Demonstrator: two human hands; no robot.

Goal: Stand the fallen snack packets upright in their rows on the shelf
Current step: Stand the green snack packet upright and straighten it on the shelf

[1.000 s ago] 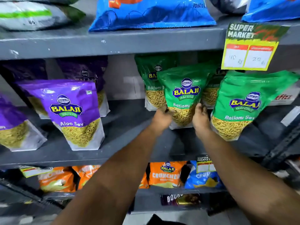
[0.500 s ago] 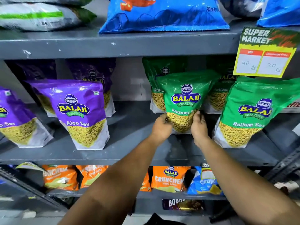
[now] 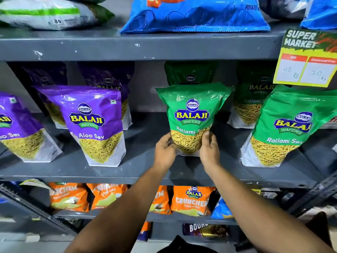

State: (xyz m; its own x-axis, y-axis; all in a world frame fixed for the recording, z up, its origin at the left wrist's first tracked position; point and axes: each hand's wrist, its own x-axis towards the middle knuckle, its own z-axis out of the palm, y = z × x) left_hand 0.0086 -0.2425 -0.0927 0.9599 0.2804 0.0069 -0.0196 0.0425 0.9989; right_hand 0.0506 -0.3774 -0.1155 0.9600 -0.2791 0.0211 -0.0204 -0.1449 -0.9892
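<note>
Only 1 view is given, from a wide-angle camera worn on the head. It faces forward into a grey shelf (image 3: 145,167) and tilts slightly down, standing close. The middle tier fills the centre, the tier above cuts across the top edge, and a lower tier shows at the bottom. Both forearms reach in from the lower edge. Straight lines bow toward the picture's corners.

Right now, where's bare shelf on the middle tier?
Bare strip between the purple Aloo Sev packet and the green Ratlami Sev packet both hands hold. Front edge of the middle shelf is bare too. Right end crowded.
</note>
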